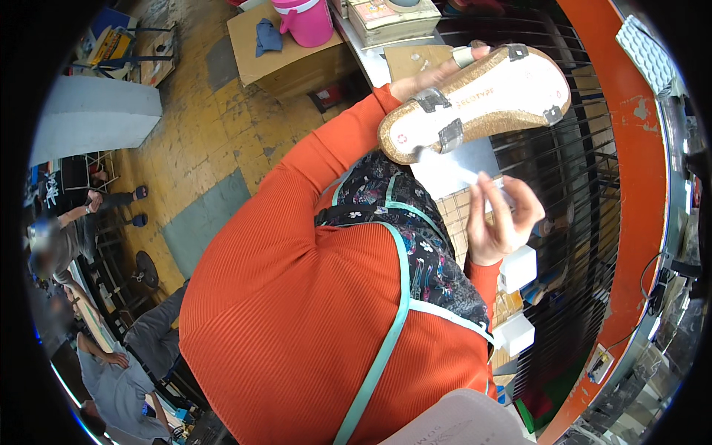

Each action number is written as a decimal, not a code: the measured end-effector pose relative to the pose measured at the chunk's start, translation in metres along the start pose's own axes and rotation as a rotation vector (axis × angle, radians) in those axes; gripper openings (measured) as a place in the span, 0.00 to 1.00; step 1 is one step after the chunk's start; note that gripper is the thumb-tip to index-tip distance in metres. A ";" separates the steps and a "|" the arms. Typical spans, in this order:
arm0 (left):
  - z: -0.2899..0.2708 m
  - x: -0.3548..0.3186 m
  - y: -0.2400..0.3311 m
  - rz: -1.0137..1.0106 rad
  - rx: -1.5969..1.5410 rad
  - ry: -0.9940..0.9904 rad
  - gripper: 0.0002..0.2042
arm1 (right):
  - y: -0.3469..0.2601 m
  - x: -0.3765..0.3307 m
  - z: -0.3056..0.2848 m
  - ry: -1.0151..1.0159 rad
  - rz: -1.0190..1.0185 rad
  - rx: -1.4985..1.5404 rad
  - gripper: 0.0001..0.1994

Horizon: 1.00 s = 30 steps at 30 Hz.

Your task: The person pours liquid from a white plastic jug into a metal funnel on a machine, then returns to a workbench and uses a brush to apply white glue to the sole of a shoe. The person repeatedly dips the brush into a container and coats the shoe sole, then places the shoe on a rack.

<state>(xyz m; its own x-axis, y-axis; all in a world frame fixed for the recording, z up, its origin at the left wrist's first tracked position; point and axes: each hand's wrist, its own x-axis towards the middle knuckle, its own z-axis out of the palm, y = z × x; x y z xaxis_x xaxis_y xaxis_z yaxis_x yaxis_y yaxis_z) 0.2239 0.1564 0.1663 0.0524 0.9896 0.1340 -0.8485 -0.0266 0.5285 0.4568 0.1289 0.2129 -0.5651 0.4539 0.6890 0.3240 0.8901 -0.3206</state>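
Left hand [426,81] grasps the sole [489,102] along its far edge, pale face up, probably to bare it to the other hand. Sole held aloft, spanning the left edge of the rack [575,245]. Right hand [506,222] pinches a blurred tool [470,176], likely for control; tip contact unclear.
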 end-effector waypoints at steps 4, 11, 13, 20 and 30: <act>-0.007 0.001 -0.009 0.157 0.202 -0.144 0.35 | 0.001 0.000 -0.001 0.005 -0.114 -0.110 0.14; 0.017 0.012 -0.013 -0.130 0.049 0.146 0.31 | 0.010 -0.001 -0.005 0.068 -0.006 -0.235 0.15; 0.024 0.009 -0.010 -0.097 0.060 0.190 0.32 | 0.004 -0.003 -0.011 -0.001 -0.063 -0.166 0.14; 0.043 0.000 -0.009 -0.218 0.284 0.129 0.35 | 0.042 0.020 -0.017 0.251 0.327 -0.190 0.12; -0.003 0.029 -0.087 -0.405 0.017 0.075 0.40 | 0.068 -0.045 -0.035 0.276 0.558 -0.280 0.09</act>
<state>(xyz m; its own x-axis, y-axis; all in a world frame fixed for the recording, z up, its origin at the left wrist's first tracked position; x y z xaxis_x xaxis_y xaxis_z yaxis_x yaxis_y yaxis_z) 0.2978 0.1878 0.1221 0.3418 0.9279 -0.1488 -0.7584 0.3659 0.5394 0.5310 0.1677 0.1832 -0.0539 0.7814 0.6217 0.7158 0.4644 -0.5215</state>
